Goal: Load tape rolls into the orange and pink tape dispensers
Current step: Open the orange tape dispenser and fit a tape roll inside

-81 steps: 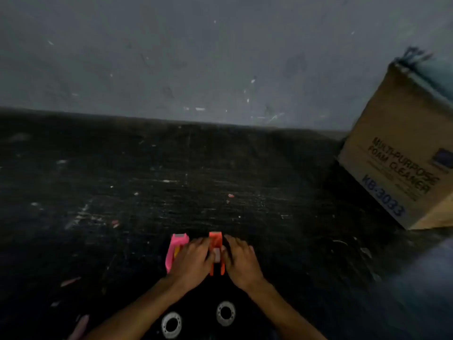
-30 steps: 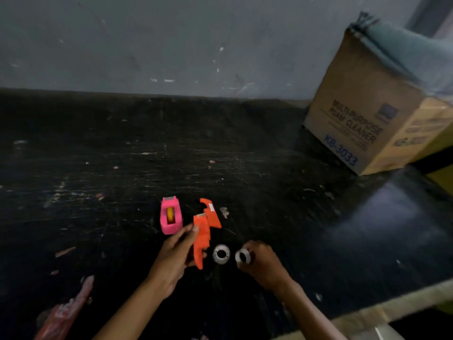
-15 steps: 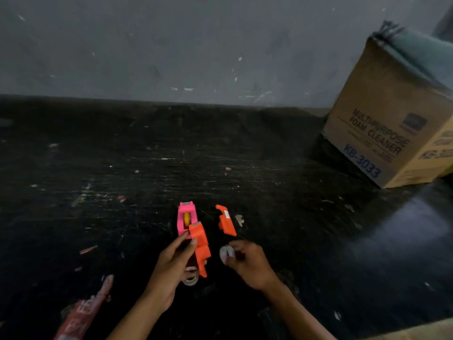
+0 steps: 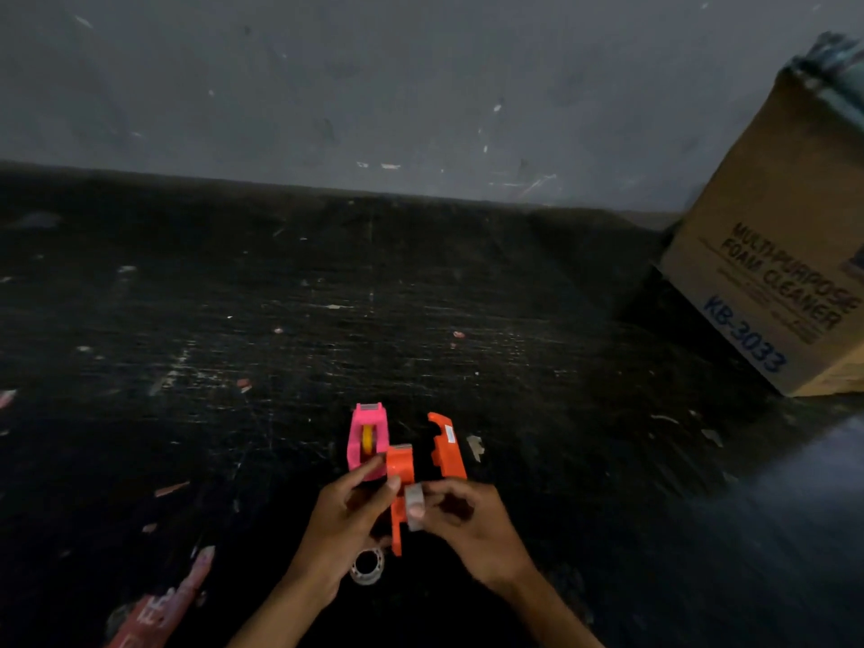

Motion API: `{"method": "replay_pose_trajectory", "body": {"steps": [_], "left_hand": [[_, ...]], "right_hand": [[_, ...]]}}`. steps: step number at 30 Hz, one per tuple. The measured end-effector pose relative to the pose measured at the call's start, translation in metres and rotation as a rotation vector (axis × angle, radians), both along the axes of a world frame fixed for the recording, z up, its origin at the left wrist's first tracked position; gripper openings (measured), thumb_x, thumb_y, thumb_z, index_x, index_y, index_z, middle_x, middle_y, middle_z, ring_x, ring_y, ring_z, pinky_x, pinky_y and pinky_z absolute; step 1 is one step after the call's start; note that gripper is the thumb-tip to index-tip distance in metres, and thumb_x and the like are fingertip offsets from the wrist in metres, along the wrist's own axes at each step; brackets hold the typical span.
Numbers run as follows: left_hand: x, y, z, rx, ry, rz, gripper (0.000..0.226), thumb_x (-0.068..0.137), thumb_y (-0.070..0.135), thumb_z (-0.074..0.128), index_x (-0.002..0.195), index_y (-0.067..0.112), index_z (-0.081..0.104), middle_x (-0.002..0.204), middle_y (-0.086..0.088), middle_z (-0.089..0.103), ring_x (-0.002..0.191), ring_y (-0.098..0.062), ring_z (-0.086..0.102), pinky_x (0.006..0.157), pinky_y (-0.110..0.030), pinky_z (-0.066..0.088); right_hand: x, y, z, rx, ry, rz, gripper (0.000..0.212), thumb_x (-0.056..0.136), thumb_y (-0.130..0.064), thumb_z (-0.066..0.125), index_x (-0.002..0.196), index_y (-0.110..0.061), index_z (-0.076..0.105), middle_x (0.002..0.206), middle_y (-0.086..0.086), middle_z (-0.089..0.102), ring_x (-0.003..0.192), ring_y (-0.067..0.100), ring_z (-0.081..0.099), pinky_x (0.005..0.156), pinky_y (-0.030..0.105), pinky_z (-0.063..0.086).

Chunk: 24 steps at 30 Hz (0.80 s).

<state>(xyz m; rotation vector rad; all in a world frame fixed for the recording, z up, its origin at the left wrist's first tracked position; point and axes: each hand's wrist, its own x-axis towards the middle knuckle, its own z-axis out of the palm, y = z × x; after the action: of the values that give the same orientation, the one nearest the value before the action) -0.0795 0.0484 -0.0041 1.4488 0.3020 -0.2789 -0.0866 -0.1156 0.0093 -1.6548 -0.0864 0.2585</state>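
Head view: our left hand (image 4: pixel 343 521) now pinches the orange dispenser half (image 4: pixel 400 479) raised off the dark surface (image 4: pixel 327 320), while our right hand (image 4: pixel 472 521), having picked up a tape roll (image 4: pixel 414 506), presses it alongside, so loading has begun.

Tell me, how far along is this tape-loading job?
Done: the orange dispenser is split open, its loose half lying on the dark surface. In hand: the left hand holds the other orange half while the right hand brings a tape roll against it. Left: closing the orange one, then the pink dispenser, with a spare roll waiting below.
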Motion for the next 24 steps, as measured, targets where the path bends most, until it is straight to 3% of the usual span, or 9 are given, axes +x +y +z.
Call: {"method": "replay_pose_trajectory", "body": {"steps": [4, 7, 8, 11, 14, 16, 18, 21, 24], "left_hand": [[0.007, -0.003, -0.004, -0.033, 0.032, 0.049, 0.033, 0.087, 0.024, 0.062, 0.121, 0.023, 0.061, 0.105, -0.004, 0.073, 0.092, -0.017, 0.070, 0.056, -0.028, 0.058], [0.011, 0.002, -0.003, -0.090, 0.058, 0.102, 0.030, 0.089, 0.022, 0.059, 0.119, 0.021, 0.063, 0.112, -0.009, 0.069, 0.102, -0.025, 0.066, 0.053, -0.029, 0.057], [0.013, 0.005, -0.001, -0.107, 0.059, 0.113, 0.028, 0.089, 0.022, 0.058, 0.117, 0.022, 0.063, 0.115, -0.010, 0.068, 0.105, -0.028, 0.065, 0.053, -0.029, 0.057], [0.015, 0.010, 0.004, -0.127, 0.044, 0.125, 0.021, 0.088, 0.024, 0.057, 0.106, 0.031, 0.065, 0.116, -0.007, 0.068, 0.107, -0.027, 0.064, 0.052, -0.028, 0.057], [0.013, 0.015, 0.011, -0.145, 0.026, 0.123, 0.021, 0.083, 0.028, 0.060, 0.101, 0.036, 0.066, 0.114, -0.003, 0.069, 0.107, -0.026, 0.064, 0.052, -0.027, 0.057], [0.011, 0.017, 0.013, -0.151, 0.019, 0.120, 0.024, 0.076, 0.033, 0.062, 0.099, 0.038, 0.068, 0.112, -0.001, 0.071, 0.103, -0.024, 0.066, 0.053, -0.028, 0.057], [0.008, 0.017, 0.015, -0.150, 0.010, 0.123, 0.021, 0.077, 0.032, 0.062, 0.095, 0.039, 0.069, 0.109, 0.000, 0.072, 0.100, -0.023, 0.068, 0.052, -0.028, 0.057], [0.004, 0.019, 0.017, -0.163, 0.012, 0.123, 0.017, 0.084, 0.026, 0.061, 0.096, 0.035, 0.070, 0.109, -0.003, 0.073, 0.099, -0.025, 0.068, 0.052, -0.030, 0.057], [-0.005, 0.019, 0.019, -0.167, 0.014, 0.078, 0.025, 0.083, 0.029, 0.061, 0.108, 0.029, 0.067, 0.115, -0.009, 0.070, 0.101, -0.027, 0.068, 0.056, -0.033, 0.057]], "right_hand": [[0.015, 0.008, -0.011, -0.021, 0.031, 0.038, 0.007, 0.086, -0.020, 0.068, 0.086, -0.018, 0.075, 0.074, -0.009, 0.076, 0.071, 0.000, 0.068, 0.064, 0.011, 0.051], [0.042, -0.003, -0.020, -0.238, -0.036, -0.090, 0.040, 0.088, -0.043, 0.060, 0.070, -0.009, 0.069, 0.058, -0.006, 0.064, 0.057, 0.001, 0.057, 0.056, 0.022, 0.046], [0.054, -0.009, -0.022, -0.365, -0.078, -0.145, 0.044, 0.088, -0.045, 0.059, 0.071, -0.006, 0.068, 0.060, -0.003, 0.064, 0.057, 0.006, 0.058, 0.057, 0.029, 0.047], [0.080, -0.019, -0.029, -0.708, -0.123, -0.130, 0.020, 0.090, -0.034, 0.060, 0.087, -0.019, 0.073, 0.078, 0.002, 0.075, 0.074, 0.016, 0.070, 0.067, 0.034, 0.055], [0.086, -0.009, -0.030, -0.913, -0.069, -0.066, 0.019, 0.088, -0.036, 0.059, 0.099, -0.026, 0.070, 0.097, 0.008, 0.075, 0.089, 0.026, 0.070, 0.076, 0.037, 0.057], [0.084, -0.002, -0.026, -0.966, -0.088, -0.054, 0.021, 0.087, -0.035, 0.058, 0.098, -0.020, 0.069, 0.096, 0.012, 0.075, 0.090, 0.031, 0.070, 0.075, 0.038, 0.056], [0.076, 0.002, -0.015, -0.828, -0.105, -0.082, 0.016, 0.086, -0.028, 0.061, 0.091, -0.017, 0.071, 0.088, 0.010, 0.078, 0.082, 0.027, 0.072, 0.072, 0.036, 0.058], [0.052, 0.005, 0.005, -0.300, 0.037, -0.121, 0.024, 0.086, -0.004, 0.063, 0.080, -0.025, 0.070, 0.074, -0.004, 0.076, 0.066, 0.010, 0.070, 0.061, 0.027, 0.059], [0.023, 0.008, 0.021, -0.025, 0.172, -0.069, 0.021, 0.088, -0.002, 0.061, 0.097, -0.019, 0.069, 0.077, -0.006, 0.077, 0.075, 0.010, 0.072, 0.062, 0.026, 0.062]]}}
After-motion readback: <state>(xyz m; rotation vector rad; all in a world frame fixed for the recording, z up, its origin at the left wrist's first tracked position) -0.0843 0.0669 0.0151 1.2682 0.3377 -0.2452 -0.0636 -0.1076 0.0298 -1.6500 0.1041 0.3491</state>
